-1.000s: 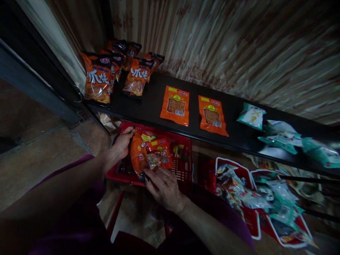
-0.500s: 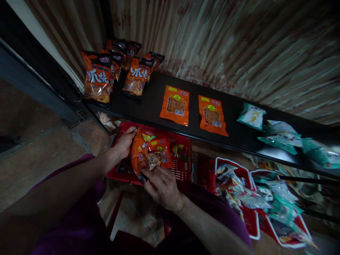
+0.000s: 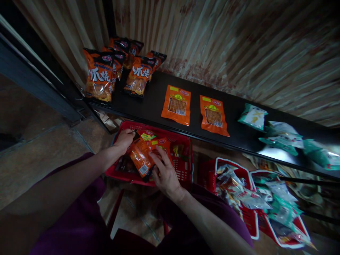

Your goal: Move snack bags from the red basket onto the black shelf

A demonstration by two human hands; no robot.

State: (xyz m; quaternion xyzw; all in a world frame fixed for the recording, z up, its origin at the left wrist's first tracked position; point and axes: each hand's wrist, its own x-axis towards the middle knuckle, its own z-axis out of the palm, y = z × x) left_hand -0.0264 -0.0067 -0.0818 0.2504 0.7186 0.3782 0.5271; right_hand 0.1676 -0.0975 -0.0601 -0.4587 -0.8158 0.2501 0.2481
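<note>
My left hand [image 3: 124,139] pinches the black end of an orange snack bag [image 3: 140,154] over a red basket [image 3: 189,177]. The bag lies tilted, with a white barcode label showing at its lower end. Just to the right of it, my right hand [image 3: 167,173] has its fingers apart, over a flat orange packet [image 3: 164,144] in the basket; whether the fingertips touch anything is hard to make out. A packet with green and yellow print [image 3: 148,135] lies behind the bag.
Above the basket runs a black shelf [image 3: 148,109]. It carries several upright orange-black bags [image 3: 98,79], two flat orange packets [image 3: 176,106] and several green-white bags [image 3: 253,117]. Filled red baskets [image 3: 248,219] stand at lower right. A dark post [image 3: 39,71] rises at left.
The snack bag has turned over in my left hand, so its barcode side now shows. My right hand has let go of its lower end and moved slightly up and right, fingers spread.
</note>
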